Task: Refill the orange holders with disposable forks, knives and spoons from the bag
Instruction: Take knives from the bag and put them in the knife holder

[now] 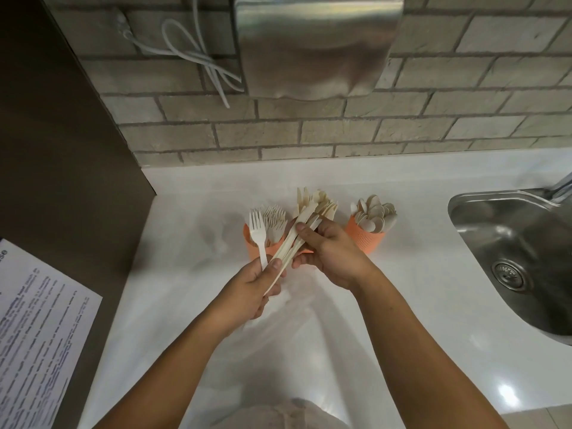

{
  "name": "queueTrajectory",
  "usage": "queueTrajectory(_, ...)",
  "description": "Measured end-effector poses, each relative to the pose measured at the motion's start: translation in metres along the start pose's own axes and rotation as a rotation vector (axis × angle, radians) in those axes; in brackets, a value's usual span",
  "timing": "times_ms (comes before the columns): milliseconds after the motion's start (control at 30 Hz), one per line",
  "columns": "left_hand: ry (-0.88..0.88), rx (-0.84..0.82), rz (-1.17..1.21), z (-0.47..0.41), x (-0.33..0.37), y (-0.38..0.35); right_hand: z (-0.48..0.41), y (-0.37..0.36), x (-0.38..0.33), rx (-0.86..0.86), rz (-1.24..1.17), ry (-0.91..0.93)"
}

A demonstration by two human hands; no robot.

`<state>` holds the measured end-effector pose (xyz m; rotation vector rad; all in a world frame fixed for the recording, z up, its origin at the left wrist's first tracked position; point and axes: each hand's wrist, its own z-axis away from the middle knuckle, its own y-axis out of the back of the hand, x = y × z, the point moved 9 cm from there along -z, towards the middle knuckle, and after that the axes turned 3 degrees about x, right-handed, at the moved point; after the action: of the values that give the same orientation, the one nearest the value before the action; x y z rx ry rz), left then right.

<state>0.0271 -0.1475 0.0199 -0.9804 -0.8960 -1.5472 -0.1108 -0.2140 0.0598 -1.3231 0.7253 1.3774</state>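
Both hands are on one bundle of knives (288, 244), just below frame centre.
- Left hand (250, 289): fingers (274, 267) pinch the bundle's lower end, plus one white fork (256, 230) standing upright beside it.
- Right hand (331, 255): fingers (305, 231) wrapped around the bundle mid-length.
- Bundle axis: lower-left to upper-right. The top end points at the stocked knives (325, 207) in the middle holder (306, 251).
- That holder is mostly hidden behind the right hand; only an orange sliver shows.
- Fork holder (250, 243) sits left of it, spoon holder (366, 241) right. Both look well filled.
- Bag (278, 342) lies clear and flat on the surface (185, 243) under the forearms, in the lower middle of the frame.

Key relation: the middle holder is directly behind and under the right hand, so that hand is nearer.

Likely next move: the left hand lets go of the handle end. The right hand then tips the bundle from its slant to upright and drops it in.

The stray fork is already beside the fork holder, a short reach for the left hand.

Risk: the bundle fans out once the lower pinch is released.
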Motion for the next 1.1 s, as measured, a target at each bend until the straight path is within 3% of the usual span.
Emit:
queueTrajectory(200,-0.062,0.025,-0.047,-0.004,0.004,0.005,-0.009,0.017,-0.009,0.112,0.081,0.067)
queueTrajectory(400,-0.085,0.067,-0.036,-0.006,0.006,0.014,-0.012,0.060,-0.065,0.330,0.154,0.246)
queueTrajectory(567,-0.077,0.098,-0.050,-0.008,0.000,0.020,-0.010,0.097,-0.106,0.540,0.507,0.358)
queueTrajectory(833,-0.070,0.108,-0.057,-0.012,-0.003,0.020,-0.040,0.067,-0.088,0.322,0.987,0.414)
queueTrajectory(1100,-0.059,0.116,-0.076,-0.009,-0.006,0.022,-0.064,0.069,-0.050,0.319,1.352,0.396)
